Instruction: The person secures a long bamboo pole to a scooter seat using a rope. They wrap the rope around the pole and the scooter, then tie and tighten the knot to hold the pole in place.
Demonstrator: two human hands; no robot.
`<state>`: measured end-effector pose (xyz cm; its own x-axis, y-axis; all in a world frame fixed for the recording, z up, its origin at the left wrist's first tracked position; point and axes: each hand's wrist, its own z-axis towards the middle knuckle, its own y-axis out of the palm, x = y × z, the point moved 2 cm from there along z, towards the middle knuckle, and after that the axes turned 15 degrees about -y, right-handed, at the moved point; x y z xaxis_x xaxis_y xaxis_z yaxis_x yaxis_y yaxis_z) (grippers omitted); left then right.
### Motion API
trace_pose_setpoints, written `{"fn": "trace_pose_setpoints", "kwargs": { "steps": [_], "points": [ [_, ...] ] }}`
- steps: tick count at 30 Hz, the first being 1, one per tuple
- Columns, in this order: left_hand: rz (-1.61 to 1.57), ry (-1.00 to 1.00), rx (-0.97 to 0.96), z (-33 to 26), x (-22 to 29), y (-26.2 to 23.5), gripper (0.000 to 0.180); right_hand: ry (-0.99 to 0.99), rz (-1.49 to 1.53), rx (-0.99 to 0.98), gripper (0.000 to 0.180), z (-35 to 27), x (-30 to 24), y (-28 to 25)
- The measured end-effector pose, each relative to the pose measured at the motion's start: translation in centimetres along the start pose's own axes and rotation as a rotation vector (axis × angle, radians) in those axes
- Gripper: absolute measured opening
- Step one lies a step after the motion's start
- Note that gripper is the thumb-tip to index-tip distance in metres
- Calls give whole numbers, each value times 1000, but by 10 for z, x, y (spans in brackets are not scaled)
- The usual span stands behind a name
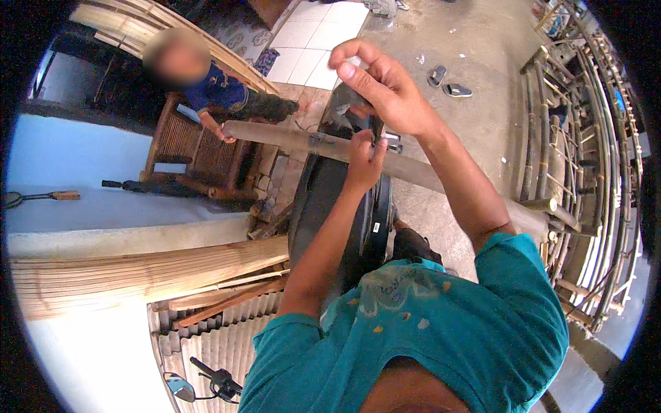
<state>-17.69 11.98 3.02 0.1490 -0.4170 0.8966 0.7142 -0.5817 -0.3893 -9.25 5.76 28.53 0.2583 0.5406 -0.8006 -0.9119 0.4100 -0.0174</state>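
Note:
A long greyish pole [420, 171] runs across in front of me, from another person's hand at the left towards the bamboo at the right. My left hand [365, 160] lies over its middle, with fingers and thumb closed about a thin dark piece [377, 129] too small to name. Just above, my right hand [389, 89] is raised off the pole. Its fingers are loosely curled, the thumb stands apart from the forefinger, and nothing shows between them. Under the pole and between my arms is a black, rounded, seat-like body [330, 206].
Another person in dark blue [231, 93] grips the pole's left end beside a brown woven chair [182, 138]. Bamboo racks [544, 131] line the right side. Sandals [456, 90] lie on the concrete floor [482, 48]. Bundled slats [151, 272] and a mirror [180, 387] are at lower left.

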Motion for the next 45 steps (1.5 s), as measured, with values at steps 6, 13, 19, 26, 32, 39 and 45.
{"fn": "trace_pose_setpoints", "kwargs": {
  "steps": [6,13,19,26,32,39,45],
  "points": [
    [-76,-208,-320,-39,82,-38,28,-382,-17,161,32,-48,-88,-76],
    [106,152,-328,-95,91,-33,27,-507,412,615,39,-232,-260,-259],
    [257,300,-367,-120,110,-13,20,472,-549,1196,27,-420,-246,-321],
    [343,342,-351,-173,127,-14,20,850,-679,-176,30,-335,-119,-140],
    [304,207,-412,-176,131,-12,19,938,-115,71,38,-234,88,-37],
    [208,-19,-505,-104,107,-67,61,835,70,200,29,-216,122,-13],
    [982,185,-413,23,-11,-39,85,181,-522,2,37,-167,93,-23]
  ]
}}
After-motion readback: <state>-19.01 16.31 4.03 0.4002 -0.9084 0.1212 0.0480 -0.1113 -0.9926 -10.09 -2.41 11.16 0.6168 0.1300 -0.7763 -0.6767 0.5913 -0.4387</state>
